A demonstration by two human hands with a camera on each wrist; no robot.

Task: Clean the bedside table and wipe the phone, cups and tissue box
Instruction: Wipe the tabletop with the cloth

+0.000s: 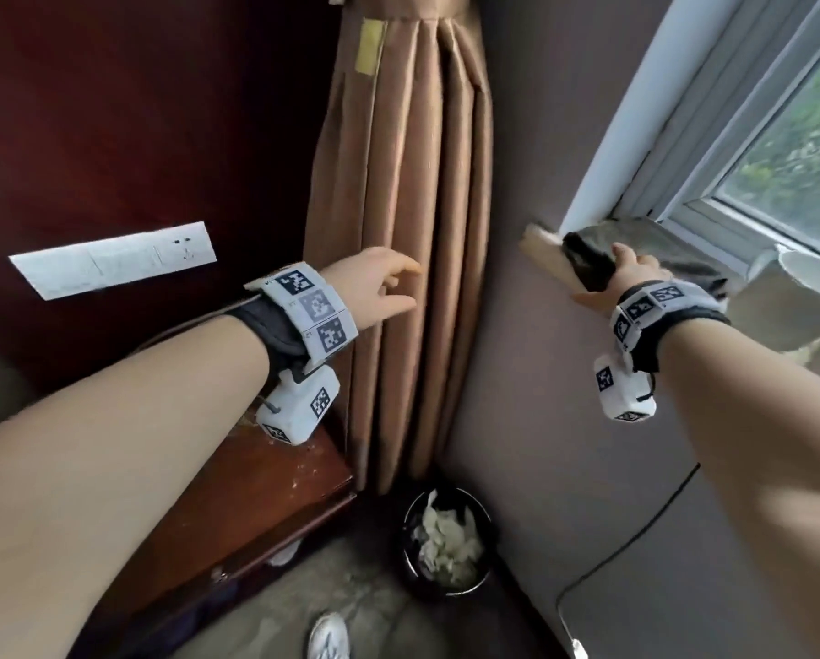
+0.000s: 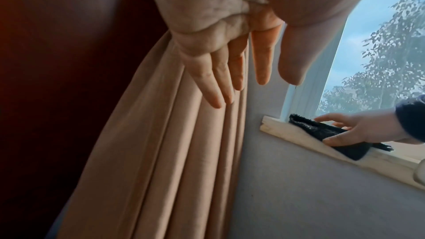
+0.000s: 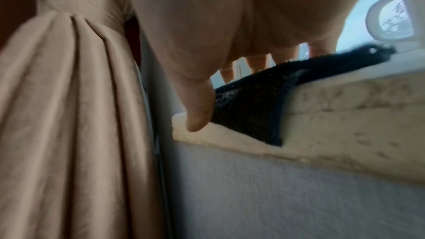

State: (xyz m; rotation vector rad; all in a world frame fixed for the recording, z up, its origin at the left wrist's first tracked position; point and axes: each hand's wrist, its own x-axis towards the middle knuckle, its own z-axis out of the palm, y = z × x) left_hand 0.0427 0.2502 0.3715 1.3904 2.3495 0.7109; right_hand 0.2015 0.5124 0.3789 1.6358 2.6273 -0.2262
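The right hand (image 1: 631,273) lies spread on the dark fluffy cloth (image 1: 588,268) on the pale stone windowsill (image 1: 543,256) at 2 o'clock, fingers fairly straight, thumb at its front edge. The left hand (image 1: 379,290) hangs open and empty by the tan pleated curtain (image 1: 417,183). The step is probably fetching the cloth. The next move calls for closing the fingers, lifting, and carrying it to the speckled reddish wooden bench (image 1: 265,497) at 7 o'clock. A white cup (image 1: 817,283) stands at 3 o'clock.

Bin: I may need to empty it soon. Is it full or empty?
Not empty: crumpled pale paper covers the inside of the bin. How deep the heap goes cannot be told.
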